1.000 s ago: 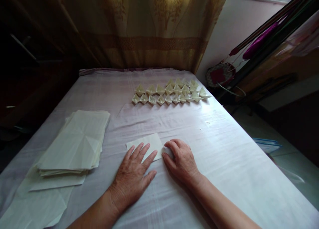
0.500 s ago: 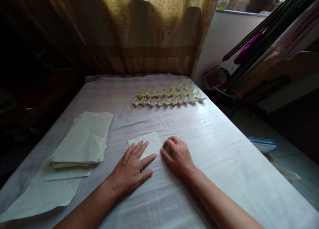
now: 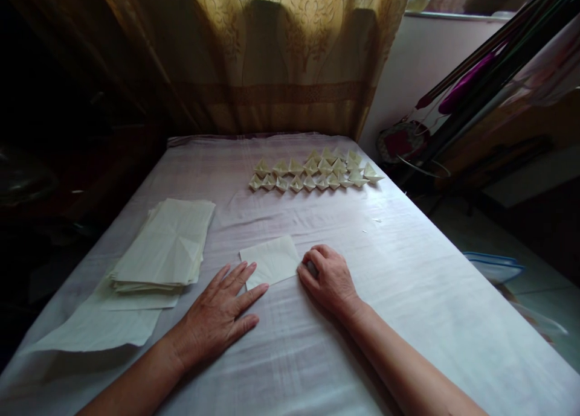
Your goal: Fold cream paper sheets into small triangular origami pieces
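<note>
A folded rectangle of pale paper (image 3: 272,259) lies flat in front of me. My left hand (image 3: 220,313) is open, its fingers spread and fingertips resting on the paper's near left part. At the paper's right corner, my right hand (image 3: 330,278) is closed, knuckles up. A bit of something greyish shows between its thumb and fingers, too hidden to name. Off to the left sits a stack of creased paper sheets (image 3: 165,241), with a longer loose sheet (image 3: 104,328) sticking out from under it.
Several folded paper boats (image 3: 296,182) stand in rows toward the far end of the cloth-covered table (image 3: 217,217). Small paper scraps (image 3: 376,220) lie on the right side. Beyond the table hang a patterned curtain (image 3: 308,48) and, at right, poles with a purple item (image 3: 466,87).
My left hand has slid left and toward me, uncovering more of the folded paper. The right hand stays at the paper's corner. The whole view has shifted slightly.
</note>
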### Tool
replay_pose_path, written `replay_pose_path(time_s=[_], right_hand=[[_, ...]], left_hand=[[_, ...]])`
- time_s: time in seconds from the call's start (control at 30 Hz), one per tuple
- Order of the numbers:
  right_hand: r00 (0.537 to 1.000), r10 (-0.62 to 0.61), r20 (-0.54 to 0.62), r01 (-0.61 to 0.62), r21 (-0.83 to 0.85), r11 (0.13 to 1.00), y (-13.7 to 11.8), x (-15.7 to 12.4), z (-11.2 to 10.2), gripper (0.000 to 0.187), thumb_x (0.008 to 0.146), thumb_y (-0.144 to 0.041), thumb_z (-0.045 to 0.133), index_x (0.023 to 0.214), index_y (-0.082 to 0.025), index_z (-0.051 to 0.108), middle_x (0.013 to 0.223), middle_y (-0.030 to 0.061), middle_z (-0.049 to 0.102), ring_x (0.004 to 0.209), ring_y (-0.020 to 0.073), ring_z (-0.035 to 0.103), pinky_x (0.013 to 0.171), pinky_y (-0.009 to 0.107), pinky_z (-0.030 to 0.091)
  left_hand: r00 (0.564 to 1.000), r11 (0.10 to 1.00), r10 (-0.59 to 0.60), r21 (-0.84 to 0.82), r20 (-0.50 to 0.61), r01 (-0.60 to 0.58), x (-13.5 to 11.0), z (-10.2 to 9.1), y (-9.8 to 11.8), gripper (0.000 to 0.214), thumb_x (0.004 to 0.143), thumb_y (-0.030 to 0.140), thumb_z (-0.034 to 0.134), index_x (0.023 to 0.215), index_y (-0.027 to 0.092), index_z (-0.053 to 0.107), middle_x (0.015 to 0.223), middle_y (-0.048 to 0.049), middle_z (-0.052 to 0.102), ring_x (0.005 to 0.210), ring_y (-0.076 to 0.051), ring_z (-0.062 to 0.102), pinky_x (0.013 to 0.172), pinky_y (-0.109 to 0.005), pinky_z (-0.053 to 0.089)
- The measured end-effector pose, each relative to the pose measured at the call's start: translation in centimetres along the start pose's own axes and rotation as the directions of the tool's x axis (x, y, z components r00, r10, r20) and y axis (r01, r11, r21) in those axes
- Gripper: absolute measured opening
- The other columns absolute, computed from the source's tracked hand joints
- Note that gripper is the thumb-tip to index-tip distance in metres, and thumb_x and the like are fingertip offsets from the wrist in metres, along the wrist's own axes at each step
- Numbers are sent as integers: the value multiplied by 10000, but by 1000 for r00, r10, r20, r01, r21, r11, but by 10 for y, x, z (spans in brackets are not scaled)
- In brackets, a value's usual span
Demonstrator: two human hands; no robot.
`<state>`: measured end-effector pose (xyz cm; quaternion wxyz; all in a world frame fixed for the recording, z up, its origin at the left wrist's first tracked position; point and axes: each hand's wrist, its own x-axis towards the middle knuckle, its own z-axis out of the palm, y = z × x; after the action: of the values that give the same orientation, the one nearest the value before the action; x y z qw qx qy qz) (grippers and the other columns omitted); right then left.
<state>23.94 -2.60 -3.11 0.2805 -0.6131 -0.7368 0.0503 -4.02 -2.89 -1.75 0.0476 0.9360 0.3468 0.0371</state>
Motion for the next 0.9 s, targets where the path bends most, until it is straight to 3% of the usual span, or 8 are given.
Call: replay_pose_path(time_s=[0.27,0.5,0.73,0.8,0.9], right_hand=[[1000,-11,-6,11,-17,1000,2,-1,1,83,840,-265,587,801,-204,627,872,40,622,816,190,565,772,312,397],[1000,-20,-21,19,-19,1000,5,-1,3,84,838,-272,595,814,-200,631,866,42,623,805,190,565,780,315,418],[970,-172,-170,166,-46,985,-10,-6,2,237,924,-233,479,1081,-171,646,1049,109,667,980,238,594,880,388,448],[965,-239,-107,237,-25,971,-24,-4,7,325,948,-228,454,1229,-172,608,1207,120,651,1123,241,567,977,400,426],[944,-314,102,316,1,949,-46,5,21,455,963,-289,453,1396,-157,503,1475,123,481,1366,258,411,1129,431,320]], left_hand=[[1000,1000,5,22,-30,-4,-20,2,-9,542,964,509,483,1480,389,367,1568,-36,369,1422,-254,370,1190,-474,185],[994,993,83,92,-69,-77,-24,-2,-12,483,983,453,469,1445,313,453,1502,-21,474,1421,-253,369,1206,-499,103],[993,996,83,34,-82,-80,-20,-2,-10,485,978,426,481,1444,295,456,1437,-32,551,1384,-257,426,1202,-517,162],[993,996,82,44,-81,-79,-21,-2,-9,486,984,424,472,1452,300,445,1445,-32,543,1383,-260,426,1199,-518,174],[993,995,80,60,-88,-75,-22,-2,-8,512,986,417,473,1479,305,398,1443,-32,545,1377,-258,434,1196,-513,192]])
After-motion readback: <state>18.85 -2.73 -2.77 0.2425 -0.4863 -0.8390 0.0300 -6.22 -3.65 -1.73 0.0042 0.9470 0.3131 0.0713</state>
